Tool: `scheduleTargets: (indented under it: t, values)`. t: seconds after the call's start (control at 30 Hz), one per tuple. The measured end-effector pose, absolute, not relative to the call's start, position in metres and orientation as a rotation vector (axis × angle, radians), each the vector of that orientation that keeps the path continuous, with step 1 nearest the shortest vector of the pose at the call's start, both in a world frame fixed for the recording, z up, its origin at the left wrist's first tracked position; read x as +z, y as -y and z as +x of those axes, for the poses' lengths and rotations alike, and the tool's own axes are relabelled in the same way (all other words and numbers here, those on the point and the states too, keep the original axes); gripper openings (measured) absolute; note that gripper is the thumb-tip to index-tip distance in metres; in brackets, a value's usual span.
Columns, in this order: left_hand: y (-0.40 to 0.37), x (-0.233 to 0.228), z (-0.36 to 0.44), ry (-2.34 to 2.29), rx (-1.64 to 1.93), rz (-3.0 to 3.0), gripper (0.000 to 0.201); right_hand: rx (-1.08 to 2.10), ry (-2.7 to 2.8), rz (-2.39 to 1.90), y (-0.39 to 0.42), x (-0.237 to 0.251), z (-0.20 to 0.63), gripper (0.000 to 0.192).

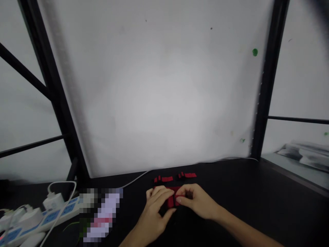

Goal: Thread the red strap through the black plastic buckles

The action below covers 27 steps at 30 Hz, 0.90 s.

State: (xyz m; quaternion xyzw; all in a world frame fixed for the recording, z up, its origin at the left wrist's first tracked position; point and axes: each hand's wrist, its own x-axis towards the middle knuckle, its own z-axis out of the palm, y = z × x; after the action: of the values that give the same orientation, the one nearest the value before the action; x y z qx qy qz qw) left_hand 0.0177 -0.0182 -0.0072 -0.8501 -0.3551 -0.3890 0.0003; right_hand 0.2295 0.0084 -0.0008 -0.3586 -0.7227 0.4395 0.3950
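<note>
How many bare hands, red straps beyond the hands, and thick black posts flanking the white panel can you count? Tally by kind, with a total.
Bare hands: 2 (left hand, right hand)
Red straps beyond the hands: 2
Thick black posts: 2
Total: 6
Red webbing at the hands: partly hidden, not counted

Two straps (167, 178) lay on the table (236, 185) behind the hands (202, 203), perhaps a third strap (170, 202) between them; left, a power strip (55, 216).
</note>
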Motion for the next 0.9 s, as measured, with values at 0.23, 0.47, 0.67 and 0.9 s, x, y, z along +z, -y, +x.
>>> scheduleTargets:
  t: [0.23,0.47,0.67,0.9]
  values:
    - [0.021,0.000,0.014,1.214,-1.124,-2.717,0.027,0.798,1.973,-0.972,-0.001,0.006,0.233,0.026]
    - [0.024,0.000,0.025,1.425,-1.390,-2.818,0.017,0.509,2.204,-0.963,0.008,0.016,0.228,0.033]
    - [0.015,-0.006,0.028,1.645,-2.061,-2.702,0.022,0.721,1.897,-0.873,0.001,0.012,0.225,0.026]
    - [0.024,-0.005,0.024,1.404,-2.056,-2.823,0.039,1.319,1.500,-0.750,-0.006,-0.007,0.216,0.038]
